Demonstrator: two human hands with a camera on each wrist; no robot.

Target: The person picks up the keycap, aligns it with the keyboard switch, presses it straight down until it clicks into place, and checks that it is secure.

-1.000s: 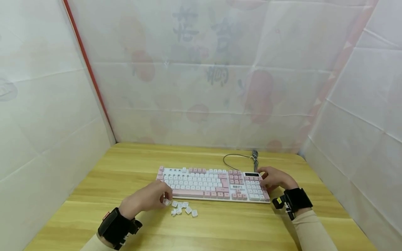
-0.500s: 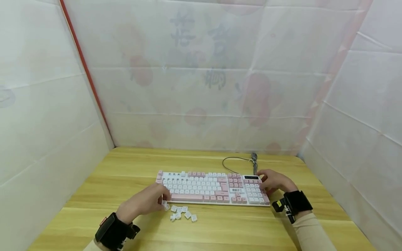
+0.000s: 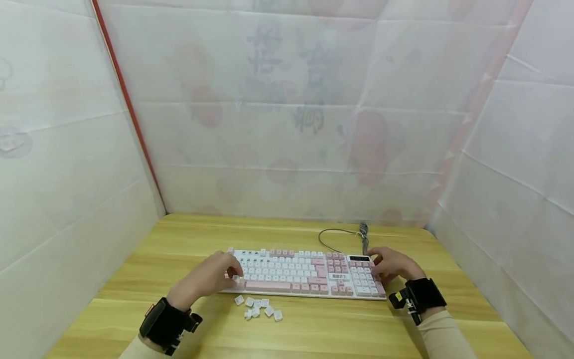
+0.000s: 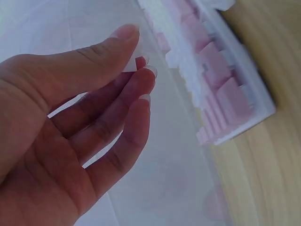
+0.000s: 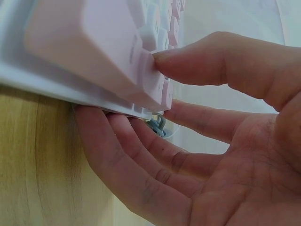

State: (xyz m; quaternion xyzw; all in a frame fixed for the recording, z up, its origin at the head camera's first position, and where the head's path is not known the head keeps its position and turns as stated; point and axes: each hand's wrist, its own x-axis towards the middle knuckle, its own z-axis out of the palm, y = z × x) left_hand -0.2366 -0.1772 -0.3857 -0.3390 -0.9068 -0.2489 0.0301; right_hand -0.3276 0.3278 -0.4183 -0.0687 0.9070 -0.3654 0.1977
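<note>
A pink and white keyboard (image 3: 269,286) lies on the wooden table, with uncapped switches at its upper left. Over its left end, my left hand (image 3: 207,274) pinches a small white keycap (image 4: 131,65) between thumb and fingers; most of that keycap is hidden. At the opposite end, my right hand (image 3: 394,265) grips the keyboard's edge, the thumb on the pink keys (image 5: 151,77) and the other fingers along the side and lower edge. Several loose white keycaps (image 3: 257,303) lie in front of the keyboard, near the left hand.
Behind the keyboard's right end lies its bundled grey cable (image 3: 364,237). White printed sheets (image 3: 287,129) stand around the table's back and sides, with a red strip (image 3: 121,85) at the left corner. Bare wood (image 3: 332,329) shows in front.
My left hand has moved from the loose keycaps up over the keyboard's left end, carrying a keycap. Another keycap now shows where the fingers were. The right hand keeps its grip.
</note>
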